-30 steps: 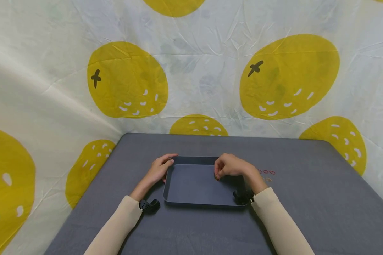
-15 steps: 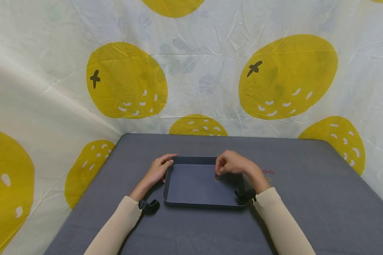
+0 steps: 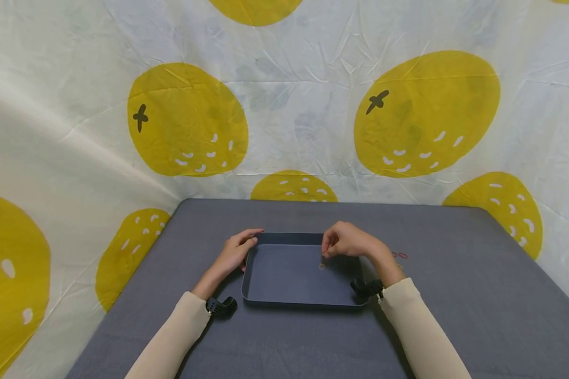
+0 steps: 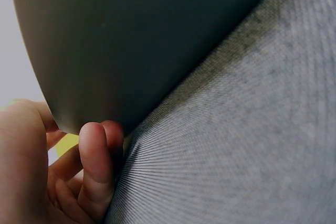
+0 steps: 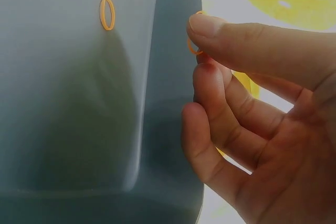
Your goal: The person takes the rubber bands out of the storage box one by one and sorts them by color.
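Note:
A dark grey rectangular tray (image 3: pixel 284 279) lies on the table. My left hand (image 3: pixel 234 251) grips its far left corner, thumb over the rim; in the left wrist view the fingers (image 4: pixel 94 153) curl against the outer wall. Over the tray's right part, my right hand (image 3: pixel 348 239) pinches a small orange rubber band (image 5: pixel 190 47) between thumb and fingertips. Below the fingertips, another orange rubber band (image 5: pixel 102 14) lies flat on the tray bottom, apart from the hand.
To the right of the tray, red rubber bands (image 3: pixel 403 256) lie on the grey tabletop (image 3: pixel 284 342), partly hidden by my right wrist. A yellowish band (image 3: pixel 400 266) barely shows beside it. A lemon-print cloth (image 3: pixel 303 121) hangs behind the table.
My right hand has risen slightly and shifted right, away from the band on the tray bottom, which now lies free. Its wrist covers more of the loose bands. The left hand has stayed put.

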The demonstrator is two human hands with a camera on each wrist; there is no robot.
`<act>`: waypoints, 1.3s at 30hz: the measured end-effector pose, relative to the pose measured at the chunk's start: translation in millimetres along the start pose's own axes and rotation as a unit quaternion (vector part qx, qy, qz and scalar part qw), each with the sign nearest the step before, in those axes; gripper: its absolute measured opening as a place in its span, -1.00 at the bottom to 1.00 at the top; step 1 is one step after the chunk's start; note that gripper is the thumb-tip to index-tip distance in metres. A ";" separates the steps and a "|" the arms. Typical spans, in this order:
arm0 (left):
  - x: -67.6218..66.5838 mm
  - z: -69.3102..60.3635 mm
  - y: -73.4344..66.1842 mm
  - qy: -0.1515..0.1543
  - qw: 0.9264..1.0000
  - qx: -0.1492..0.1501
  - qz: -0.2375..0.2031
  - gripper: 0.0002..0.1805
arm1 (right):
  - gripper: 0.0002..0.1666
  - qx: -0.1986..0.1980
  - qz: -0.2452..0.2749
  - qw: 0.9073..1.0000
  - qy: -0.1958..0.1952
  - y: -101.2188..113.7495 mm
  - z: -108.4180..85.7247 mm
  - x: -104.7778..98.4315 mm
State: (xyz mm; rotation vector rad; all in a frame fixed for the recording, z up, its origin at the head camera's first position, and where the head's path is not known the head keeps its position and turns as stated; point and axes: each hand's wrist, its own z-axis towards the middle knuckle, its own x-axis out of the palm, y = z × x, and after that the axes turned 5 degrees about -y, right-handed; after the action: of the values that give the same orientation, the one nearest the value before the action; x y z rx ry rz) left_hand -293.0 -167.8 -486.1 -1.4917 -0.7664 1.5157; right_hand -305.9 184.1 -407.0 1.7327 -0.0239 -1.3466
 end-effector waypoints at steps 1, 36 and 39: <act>0.1 -0.1 0.1 0.000 1.000 0.000 0.000 -0.59 | -0.92 0.000 0.000 1.000 -0.001 0.4 -0.3 0.1; 2.2 1.4 0.1 -0.007 1.000 0.002 -0.006 -0.59 | -0.92 0.007 -0.002 1.000 0.010 0.8 -0.5 2.1; 2.1 0.8 -0.4 -0.007 1.000 0.001 -0.005 -0.59 | -0.92 0.009 -0.002 1.000 0.011 1.4 -1.2 1.3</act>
State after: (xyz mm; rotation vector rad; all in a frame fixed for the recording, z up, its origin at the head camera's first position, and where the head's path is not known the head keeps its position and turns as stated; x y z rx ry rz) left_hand -293.6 -165.7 -486.7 -1.4746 -0.7785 1.5192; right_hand -303.7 183.4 -407.1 1.7629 -0.0197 -1.3325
